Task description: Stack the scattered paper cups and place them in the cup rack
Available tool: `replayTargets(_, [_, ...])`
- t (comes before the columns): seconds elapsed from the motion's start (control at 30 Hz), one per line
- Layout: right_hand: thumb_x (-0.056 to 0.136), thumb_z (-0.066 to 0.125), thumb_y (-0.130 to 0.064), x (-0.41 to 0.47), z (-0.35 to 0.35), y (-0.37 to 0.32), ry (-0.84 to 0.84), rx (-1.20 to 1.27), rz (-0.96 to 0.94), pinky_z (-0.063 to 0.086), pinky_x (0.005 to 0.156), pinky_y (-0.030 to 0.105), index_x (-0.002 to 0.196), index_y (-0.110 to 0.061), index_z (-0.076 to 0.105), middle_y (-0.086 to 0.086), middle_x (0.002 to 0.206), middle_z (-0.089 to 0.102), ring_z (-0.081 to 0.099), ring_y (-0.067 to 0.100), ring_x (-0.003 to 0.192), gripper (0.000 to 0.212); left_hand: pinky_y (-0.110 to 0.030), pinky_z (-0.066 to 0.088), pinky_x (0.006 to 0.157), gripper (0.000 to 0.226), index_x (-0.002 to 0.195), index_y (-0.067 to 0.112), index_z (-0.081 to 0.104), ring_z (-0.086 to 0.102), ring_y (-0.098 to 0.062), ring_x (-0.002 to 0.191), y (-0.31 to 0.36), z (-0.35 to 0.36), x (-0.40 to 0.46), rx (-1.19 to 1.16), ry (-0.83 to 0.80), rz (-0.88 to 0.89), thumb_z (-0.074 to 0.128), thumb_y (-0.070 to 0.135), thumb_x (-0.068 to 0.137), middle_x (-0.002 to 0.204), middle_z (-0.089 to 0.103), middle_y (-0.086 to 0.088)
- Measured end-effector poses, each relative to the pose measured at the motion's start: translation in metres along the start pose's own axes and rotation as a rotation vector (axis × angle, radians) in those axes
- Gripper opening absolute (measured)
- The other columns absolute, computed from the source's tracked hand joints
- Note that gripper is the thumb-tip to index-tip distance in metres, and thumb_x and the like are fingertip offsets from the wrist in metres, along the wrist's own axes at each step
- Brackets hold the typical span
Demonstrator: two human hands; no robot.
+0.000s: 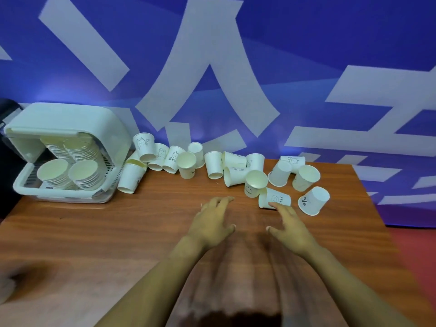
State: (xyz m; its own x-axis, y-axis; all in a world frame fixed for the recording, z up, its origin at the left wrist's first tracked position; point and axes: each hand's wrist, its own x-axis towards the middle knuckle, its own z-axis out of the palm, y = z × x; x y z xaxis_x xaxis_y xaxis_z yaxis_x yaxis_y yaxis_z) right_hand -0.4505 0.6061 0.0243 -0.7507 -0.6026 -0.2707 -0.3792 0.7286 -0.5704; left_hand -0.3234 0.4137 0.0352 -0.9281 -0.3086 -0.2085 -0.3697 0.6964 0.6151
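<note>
Both hands reach out over the wooden surface (118,232), fingers spread: the left hand (212,223) holds nothing, and the right hand (289,224) has fingertips touching a toppled paper cup (274,198) (contact blurred). Scattered cups (213,165) line the back edge; the cup rack (63,147) at far left holds 4 stacks, partly hidden.

White paper cups (213,165) lie scattered in a loose row along the back of the counter (118,227), most tipped on their sides, a few upright or upside down, several with small black printed drawings or lettering. One cup on its side (274,198) lies nearest the front, and an inverted cup (313,200) sits just right of it. The white plastic cup rack (63,152) stands at the counter's left end, front open, with four stacks of nested cups (70,165) inside, mouths facing out.
</note>
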Motion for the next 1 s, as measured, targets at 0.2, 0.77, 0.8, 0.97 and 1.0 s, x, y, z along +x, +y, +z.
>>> replayTargets(0.2, [0.083,0.069,-0.025,0.032,-0.018,0.026,0.018,-0.016,0.01,0.032,0.11,0.034,0.144,-0.025,0.033,0.002,0.146,0.034,0.034,0.019,0.135,0.071,-0.044,0.037,0.105,0.072,0.145,0.028,0.028,0.035,-0.027,0.13,0.028,0.003,0.051,0.091,-0.018,0.024,0.065,0.033,0.083,0.144,0.034,-0.001])
replayTargets(0.77, [0.08,0.064,-0.031,0.113,-0.009,0.066,-0.038,-0.234,-0.019,0.031,0.101,0.03,0.144,-0.022,0.03,0.0,0.142,0.04,0.036,0.023,0.128,0.072,-0.045,0.025,0.111,0.076,0.149,0.025,0.018,0.01,-0.03,0.144,0.052,0.047,0.18,0.434,-0.029,0.135,0.06,0.034,0.087,0.157,0.015,-0.007])
replayTargets(0.8, [0.08,0.064,-0.032,0.114,-0.007,0.069,-0.064,-0.235,-0.017,0.03,0.102,0.03,0.145,-0.022,0.029,-0.001,0.143,0.04,0.036,0.023,0.128,0.075,-0.045,0.023,0.112,0.073,0.149,0.025,0.018,0.008,-0.029,0.145,0.049,0.05,0.182,0.456,-0.041,0.13,0.058,0.034,0.088,0.157,0.014,-0.006])
replayTargets(0.97, [0.073,0.07,-0.035,0.114,0.003,0.078,-0.154,-0.169,0.009,0.035,0.105,0.037,0.146,-0.025,0.028,-0.002,0.14,0.043,0.041,0.024,0.126,0.085,-0.048,0.022,0.11,0.066,0.144,0.026,0.027,0.017,-0.029,0.141,0.038,0.062,0.181,0.48,-0.033,0.139,0.058,0.028,0.085,0.146,0.026,-0.006])
replayTargets(1.0, [0.072,0.071,-0.034,0.113,0.003,0.078,-0.155,-0.158,0.02,0.036,0.104,0.038,0.145,-0.024,0.03,-0.002,0.138,0.045,0.042,0.023,0.125,0.084,-0.047,0.023,0.109,0.066,0.142,0.026,0.03,0.024,-0.028,0.137,0.038,0.062,0.18,0.466,-0.026,0.137,0.059,0.03,0.084,0.141,0.03,-0.007])
